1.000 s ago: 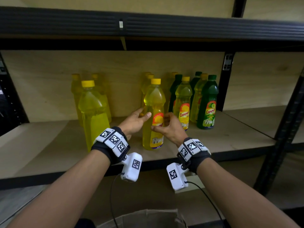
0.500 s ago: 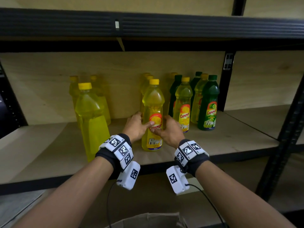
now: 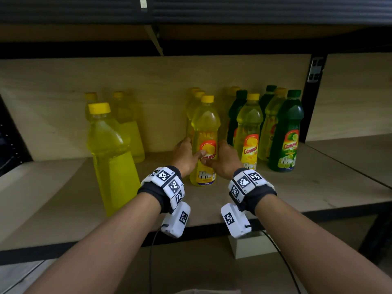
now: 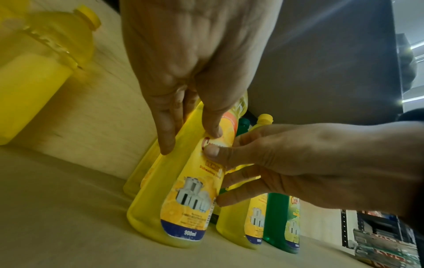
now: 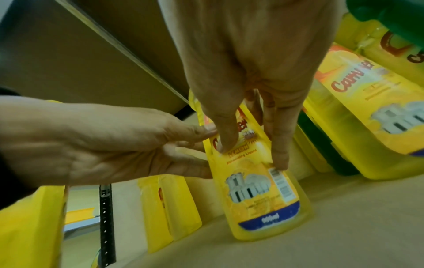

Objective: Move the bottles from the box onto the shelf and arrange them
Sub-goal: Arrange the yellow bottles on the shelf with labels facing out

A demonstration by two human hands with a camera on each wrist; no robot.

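On the wooden shelf [image 3: 275, 200], a person's left hand [image 3: 185, 154] and right hand [image 3: 224, 159] clasp a yellow bottle [image 3: 204, 132] from either side, fingers curled round its body and both thumbs pressed to the front label. It stands upright on its base at the shelf's centre, long axis vertical, yellow cap up, label facing the person. A row of matching bottles queues behind it at 12 o'clock; a second labelled yellow bottle [image 3: 248, 128] and a green bottle [image 3: 286, 132] stand at 3 o'clock, and a large unlabelled jug [image 3: 110, 153] at 9 o'clock. The step appears to be squaring it up: best slid flat or turned on its base, label kept forward, in line with the row, before the fingers release.
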